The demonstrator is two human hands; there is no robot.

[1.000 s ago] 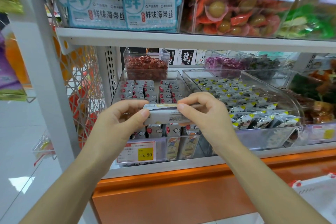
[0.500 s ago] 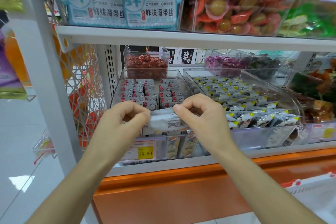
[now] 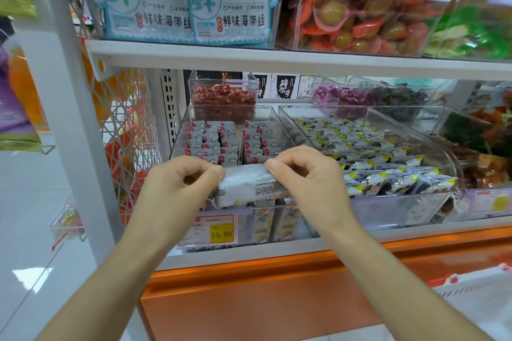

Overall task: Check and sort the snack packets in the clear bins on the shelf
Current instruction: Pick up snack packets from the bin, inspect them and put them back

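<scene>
Fingers (image 3: 214,174) of the left hand (image 3: 177,194) and right hand (image 3: 307,188) are curled tight, pinching opposite ends of a silver-grey snack packet (image 3: 249,188) at frame centre. It is held level in front of the left clear bin (image 3: 179,131), above the yellow price tag (image 3: 220,232). Pulling the ends apart too hard would probably tear the seal. A slack pinch could drop the packet past the shelf edge (image 3: 249,256) or into the neighbouring bin (image 3: 432,130), mixing stock.
</scene>
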